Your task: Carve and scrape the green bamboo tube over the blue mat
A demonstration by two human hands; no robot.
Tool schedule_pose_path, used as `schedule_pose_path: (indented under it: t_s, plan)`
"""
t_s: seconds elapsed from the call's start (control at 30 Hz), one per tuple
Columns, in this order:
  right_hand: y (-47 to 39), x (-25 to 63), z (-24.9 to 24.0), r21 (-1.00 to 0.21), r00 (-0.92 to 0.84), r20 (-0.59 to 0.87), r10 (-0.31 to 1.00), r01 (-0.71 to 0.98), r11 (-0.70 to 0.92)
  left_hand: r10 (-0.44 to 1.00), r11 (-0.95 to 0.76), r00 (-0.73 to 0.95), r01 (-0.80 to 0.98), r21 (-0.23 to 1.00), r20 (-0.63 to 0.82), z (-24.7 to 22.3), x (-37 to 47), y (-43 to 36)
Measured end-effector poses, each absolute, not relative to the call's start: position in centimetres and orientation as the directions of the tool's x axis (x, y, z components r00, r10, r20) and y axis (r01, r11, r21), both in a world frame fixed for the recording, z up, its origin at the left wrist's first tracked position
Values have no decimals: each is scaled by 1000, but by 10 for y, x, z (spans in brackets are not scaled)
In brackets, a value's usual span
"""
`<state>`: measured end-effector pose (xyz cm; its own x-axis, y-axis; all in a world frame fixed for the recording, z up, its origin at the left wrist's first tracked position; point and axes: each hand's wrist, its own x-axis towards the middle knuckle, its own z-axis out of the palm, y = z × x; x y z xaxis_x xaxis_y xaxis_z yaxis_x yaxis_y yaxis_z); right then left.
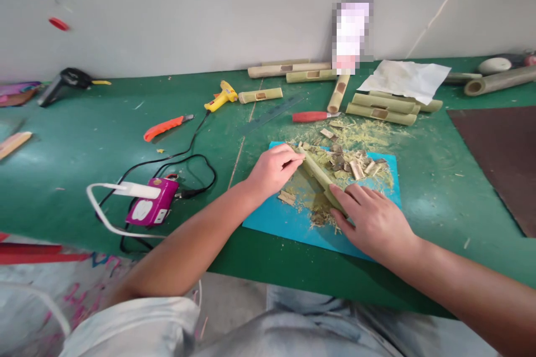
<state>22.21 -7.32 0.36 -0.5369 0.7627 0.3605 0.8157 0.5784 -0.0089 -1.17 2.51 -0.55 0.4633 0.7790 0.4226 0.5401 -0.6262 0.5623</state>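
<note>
The left hand (274, 169) grips the far end of a short green bamboo tube (320, 178), fingers curled round it. The right hand (372, 222) presses down on the tube's near end, fingers flat over it. The tube lies slanted on a blue rectangular cutting mat (288, 220), among pale bamboo chips and shavings (355, 164). Just beyond the mat a red-handled knife (314, 116) rests on the green table (84, 145). Further back lie several notched bamboo tubes (383, 107), a sheet of white paper (406, 79) and a yellow glue gun (221, 97). To the left sit an orange utility knife (165, 126) and a magenta power strip (154, 209) with a black cord.
</note>
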Motion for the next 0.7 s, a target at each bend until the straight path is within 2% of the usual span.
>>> schedule_pose_path:
  t_s: [0.13,0.3,0.57,0.7]
  plan:
    - [-73,222,4,-19,-535,379,755,811,585,760,-650,462,546,528,457,-8,-14,25]
    - [-73,221,2,-21,-527,357,771,821,571,736,-668,380,543,509,560,-12,-17,32]
    - [-75,220,2,-25,-533,362,764,814,580,781,-621,400,583,523,480,-14,-18,40]
    - [-73,220,1,-58,-521,369,769,813,579,751,-656,431,569,495,500,-12,-15,37]
